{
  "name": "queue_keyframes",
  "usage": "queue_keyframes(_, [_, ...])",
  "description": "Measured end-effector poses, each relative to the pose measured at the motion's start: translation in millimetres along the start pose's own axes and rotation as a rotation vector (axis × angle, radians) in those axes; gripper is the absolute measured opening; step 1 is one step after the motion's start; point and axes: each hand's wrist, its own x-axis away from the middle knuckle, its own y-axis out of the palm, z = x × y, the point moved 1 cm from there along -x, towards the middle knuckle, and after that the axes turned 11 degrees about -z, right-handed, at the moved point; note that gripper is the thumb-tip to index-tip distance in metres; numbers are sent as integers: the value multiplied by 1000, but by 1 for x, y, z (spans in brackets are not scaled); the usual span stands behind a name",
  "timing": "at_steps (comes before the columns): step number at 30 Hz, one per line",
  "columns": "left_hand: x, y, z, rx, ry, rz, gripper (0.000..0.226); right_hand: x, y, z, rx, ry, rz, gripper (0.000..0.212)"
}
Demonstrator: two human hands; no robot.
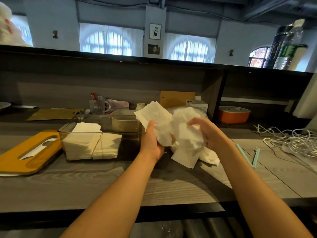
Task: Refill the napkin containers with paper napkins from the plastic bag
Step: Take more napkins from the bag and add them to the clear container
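Mid-refill: left hand (pixel 151 143) gripping a stack of white paper napkins (pixel 156 117); right hand (pixel 205 133) clutching crumpled ones (pixel 187 143). Next, probably: squaring up, then lowering into the clear rectangular plastic container (pixel 101 134).

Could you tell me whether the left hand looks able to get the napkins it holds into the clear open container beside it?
Probably yes. The left hand, gripping a stack of white paper napkins, sits just right of the clear rectangular plastic container, whose orange slotted lid lies off to the side, leaving the top open.

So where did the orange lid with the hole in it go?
In the head view, the orange lid lies flat on the wooden counter at the far left, right beside the clear napkin container, which stands open and partly filled with napkins.
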Motion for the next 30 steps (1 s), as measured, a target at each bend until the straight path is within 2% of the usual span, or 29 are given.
queue_keyframes(2, [-1, -2, 0, 42, -26, -17, 35, 2, -7, -2, -272, -76, -86, 53])
queue_keyframes(4, [-1, -3, -1, 63, -52, -55, 42, 1, -9, 0, -403, -153, -136, 49])
queue_keyframes(7, [3, 1, -3, 60, -84, -91, 36, -4, 0, 2, -422, -187, -141, 61])
queue_keyframes(11, [7, 4, -4, -42, -130, -112, 41, -2, 9, 1, -430, -201, -75, 70])
queue_keyframes(13, [8, 4, -4, -66, -166, -106, 38, 0, 10, 0, -449, -239, -59, 64])
queue_keyframes(16, [6, 2, -5, -112, -185, -93, 35, 3, 4, 0, -522, -318, -40, 32])
queue_keyframes(18, [5, 2, -5, -101, -171, -64, 30, 6, -2, -1, -586, -401, -51, 23])
queue_keyframes(20, [3, 0, -5, -126, -142, -46, 32, 8, -4, -1, -571, -412, -86, 25])
queue_keyframes(23, [4, 2, -7, -176, -114, -39, 39, 7, 1, 0, -436, -291, -121, 30])
queue_keyframes(26, [6, 4, -8, -195, -149, -127, 48, 6, 5, 0, -428, -259, -160, 29])
queue_keyframes(30, [8, 4, -10, -375, -113, -171, 60, 3, 11, 3, -184, -155, -52, 26])
